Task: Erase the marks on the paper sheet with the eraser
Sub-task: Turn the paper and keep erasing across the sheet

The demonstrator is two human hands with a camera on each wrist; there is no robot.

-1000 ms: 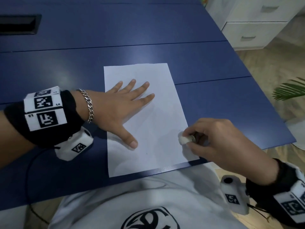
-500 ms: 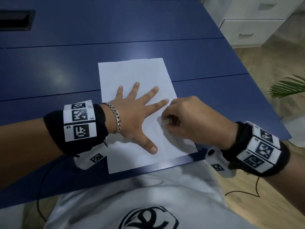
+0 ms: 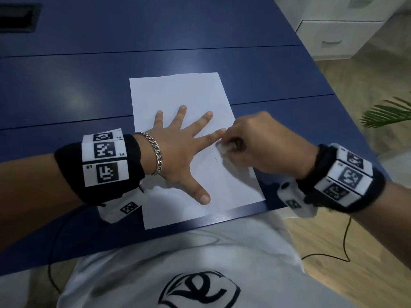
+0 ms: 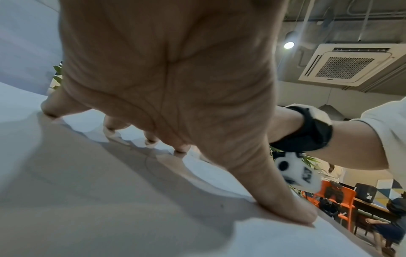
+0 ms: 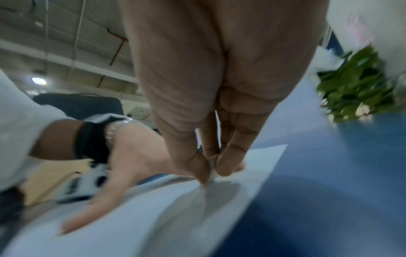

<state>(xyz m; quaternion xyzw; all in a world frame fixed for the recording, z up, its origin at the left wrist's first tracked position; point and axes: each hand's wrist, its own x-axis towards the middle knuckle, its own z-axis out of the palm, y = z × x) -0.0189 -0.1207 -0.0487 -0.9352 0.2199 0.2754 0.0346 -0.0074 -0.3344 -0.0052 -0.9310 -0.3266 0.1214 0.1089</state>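
Note:
A white paper sheet (image 3: pixel 178 94) lies on the blue table (image 3: pixel 89 85) near its front edge. My left hand (image 3: pixel 178 147) lies flat on the sheet with fingers spread, pressing it down; the left wrist view shows its fingertips (image 4: pixel 182 151) on the paper (image 4: pixel 110 208). My right hand (image 3: pixel 251 143) pinches a small white eraser (image 3: pixel 224 148) against the sheet, right beside the left index finger. In the right wrist view the eraser (image 5: pixel 212 173) sits between thumb and fingers, its tip on the paper (image 5: pixel 175 217). A short dark pencil mark (image 3: pixel 216 160) shows just below the eraser.
White drawers (image 3: pixel 333 38) stand past the table's right edge. A green plant (image 3: pixel 387 114) is at the far right over the wooden floor. A dark recessed slot (image 3: pixel 17 17) sits in the table's far left. A black cable (image 3: pixel 329 254) hangs from my right wrist.
My right hand has carried the eraser from the sheet's lower right edge up and left to beside the left index finger. The left hand has stayed flat on the paper.

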